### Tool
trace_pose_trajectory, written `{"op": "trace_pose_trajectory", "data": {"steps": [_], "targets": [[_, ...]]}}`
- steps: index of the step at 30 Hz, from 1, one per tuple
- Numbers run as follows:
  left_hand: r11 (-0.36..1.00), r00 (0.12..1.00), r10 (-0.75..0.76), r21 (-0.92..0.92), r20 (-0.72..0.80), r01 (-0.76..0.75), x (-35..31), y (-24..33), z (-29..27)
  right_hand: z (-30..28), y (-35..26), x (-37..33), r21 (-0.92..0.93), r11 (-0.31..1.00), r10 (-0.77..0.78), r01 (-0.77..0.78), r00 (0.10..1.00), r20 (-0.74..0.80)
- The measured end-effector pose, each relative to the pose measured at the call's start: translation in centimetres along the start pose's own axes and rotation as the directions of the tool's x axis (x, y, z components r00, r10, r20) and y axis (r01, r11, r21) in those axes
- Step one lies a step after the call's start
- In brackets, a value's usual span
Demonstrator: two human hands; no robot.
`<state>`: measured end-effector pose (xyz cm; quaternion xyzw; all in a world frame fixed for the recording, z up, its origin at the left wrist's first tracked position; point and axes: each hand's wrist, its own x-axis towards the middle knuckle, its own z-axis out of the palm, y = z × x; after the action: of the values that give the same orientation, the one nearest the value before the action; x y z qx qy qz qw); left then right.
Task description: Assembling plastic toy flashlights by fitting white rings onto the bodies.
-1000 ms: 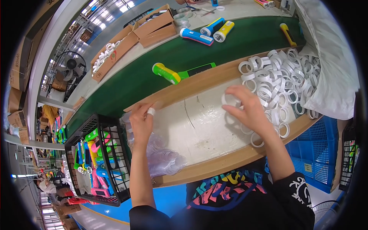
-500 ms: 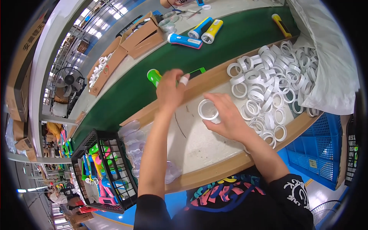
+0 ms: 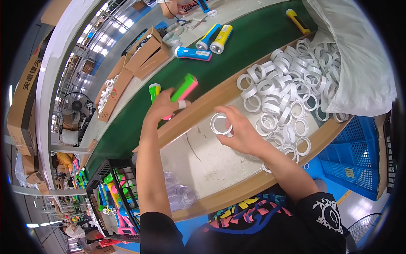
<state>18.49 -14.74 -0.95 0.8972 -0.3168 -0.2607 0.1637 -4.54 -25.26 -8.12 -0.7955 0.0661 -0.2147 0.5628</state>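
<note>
My left hand (image 3: 163, 106), a white wrap on one finger, is closed round a green and pink flashlight (image 3: 186, 86) above the green belt. The flashlight stands tilted, its upper end pointing up and right; the fingers hide its middle. Just past this hand, a second green flashlight (image 3: 154, 89) lies partly covered on the belt. Over the cardboard-edged tray (image 3: 211, 169), my right hand (image 3: 240, 132) pinches a white ring (image 3: 220, 123) between thumb and fingers. Whether a clear lens sits inside that ring I cannot tell. Many loose white rings (image 3: 292, 91) are heaped right of this hand.
Clear plastic discs (image 3: 182, 195) lie at the tray's left end. Blue and yellow flashlights (image 3: 193, 53) rest farther along the green belt (image 3: 249, 42). A black basket of colourful flashlights (image 3: 129, 186) stands lower left, a blue crate (image 3: 351, 156) at right. Another person's hand (image 3: 169, 9) shows far off.
My left hand has moved left and nearer, raising and tilting the green and pink flashlight from the belt. My right hand, still holding the white ring, has shifted slightly left. The whole view has turned a little.
</note>
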Motion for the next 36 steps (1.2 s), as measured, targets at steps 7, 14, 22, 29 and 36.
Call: {"op": "trace_pose_trajectory", "data": {"steps": [7, 14, 22, 29, 36], "targets": [[0.599, 0.86, 0.222, -0.631, -0.46, -0.493, -6.4, 1.7, -0.1, 1.3, -0.4, -0.2, 0.037, 0.999, 0.038, -0.04, 0.998, 0.045], [0.369, 0.795, 0.408, -0.716, -0.449, -0.593, -11.1, 2.8, 4.5, 3.1, -0.8, -1.1, 0.145, 0.989, -0.046, 0.029, 0.992, 0.115], [0.251, 0.379, 0.885, -0.409, -0.27, -0.878, -14.8, 4.0, 3.9, 2.5, -2.1, -1.0, 0.519, 0.836, -0.055, -0.177, 0.914, 0.402], [0.293, 0.497, 0.75, -0.454, -0.436, -0.841, -17.7, -0.4, 5.8, 1.7, -2.8, -1.6, 0.181, 0.981, -0.127, 0.075, 0.947, 0.294], [0.349, 0.769, 0.329, -0.686, -0.548, -0.638, -19.6, -2.7, 7.7, 1.0, -6.0, -2.8, -0.073, 0.966, -0.215, 0.25, 0.923, 0.318]]}}
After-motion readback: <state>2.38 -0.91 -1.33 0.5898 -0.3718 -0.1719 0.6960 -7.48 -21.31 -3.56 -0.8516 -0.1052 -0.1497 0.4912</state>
